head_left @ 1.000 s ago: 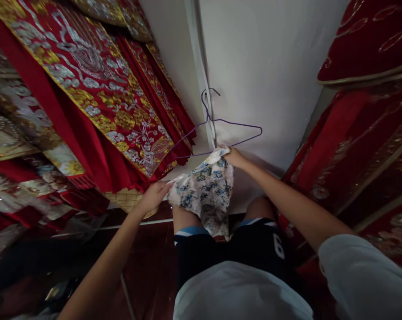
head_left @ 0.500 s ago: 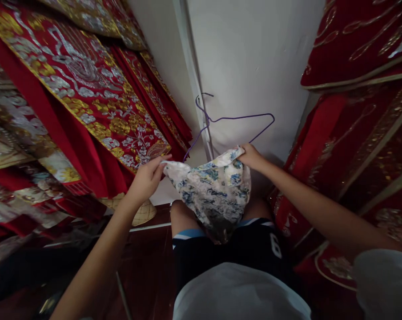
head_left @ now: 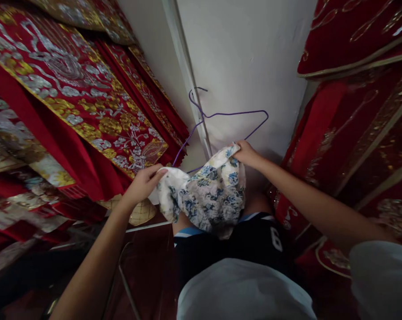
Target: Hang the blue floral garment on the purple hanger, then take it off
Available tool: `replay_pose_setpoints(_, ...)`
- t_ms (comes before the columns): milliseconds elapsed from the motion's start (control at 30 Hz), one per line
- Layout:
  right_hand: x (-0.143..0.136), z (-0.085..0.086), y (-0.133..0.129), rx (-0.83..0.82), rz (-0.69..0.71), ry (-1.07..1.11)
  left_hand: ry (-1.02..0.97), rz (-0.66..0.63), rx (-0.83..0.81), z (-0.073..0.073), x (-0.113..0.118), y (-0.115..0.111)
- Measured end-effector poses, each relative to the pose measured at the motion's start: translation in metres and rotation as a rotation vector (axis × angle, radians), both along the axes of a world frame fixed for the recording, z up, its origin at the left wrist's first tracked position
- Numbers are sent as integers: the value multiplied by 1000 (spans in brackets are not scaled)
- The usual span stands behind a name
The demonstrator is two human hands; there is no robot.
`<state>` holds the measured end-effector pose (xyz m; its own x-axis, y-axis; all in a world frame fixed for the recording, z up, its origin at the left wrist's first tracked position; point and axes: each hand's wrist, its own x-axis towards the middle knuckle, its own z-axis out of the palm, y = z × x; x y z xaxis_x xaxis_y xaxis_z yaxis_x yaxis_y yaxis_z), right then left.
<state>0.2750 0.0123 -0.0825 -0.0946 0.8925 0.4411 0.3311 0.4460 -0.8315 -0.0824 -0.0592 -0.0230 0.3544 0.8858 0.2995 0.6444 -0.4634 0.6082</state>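
A white garment with a blue floral print [head_left: 211, 193] hangs between my two hands, above my thighs. My left hand [head_left: 144, 184] pinches its white edge at the left corner. At the opposite corner my right hand [head_left: 248, 154] grips the edge, fingers closed. Behind the cloth is a purple wire hanger [head_left: 232, 114], its hook pointing up and its lower part partly hidden by the garment. The right hand is close to the hanger's right side; whether it also holds the wire I cannot tell.
Red garments with gold and silver embroidery [head_left: 110, 102] hang on the left. More red embroidered cloth [head_left: 331, 120] hangs on the right. A white wall panel [head_left: 254, 53] with a vertical strip stands ahead. A gold quilted object [head_left: 142, 212] sits low at the left.
My left hand has moved slightly down and left, spreading the garment's left side wider. The garment's lower part has risen a little. The view has shifted slightly.
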Motion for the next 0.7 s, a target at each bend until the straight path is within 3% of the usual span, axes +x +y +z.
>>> replay_pose_setpoints(100, -15, -3, -3, -36, 44, 14, 323, 62, 252, 13, 10, 7)
replay_pose_setpoints(200, -21, -6, -6, -43, 38, 23, 407, 138, 374, 18, 20, 24)
replay_pose_setpoints(367, -7, -8, -4, -23, -21, -16, 102, -58, 199, 6, 27, 36)
replay_pose_setpoints(467, -5, -7, -4, 3, -12, -1, -54, -73, 82, 1, 30, 29)
replay_pose_setpoints(700, -33, -13, -11, -10, 4, 24, -51, -24, 293, 7, 45, 37)
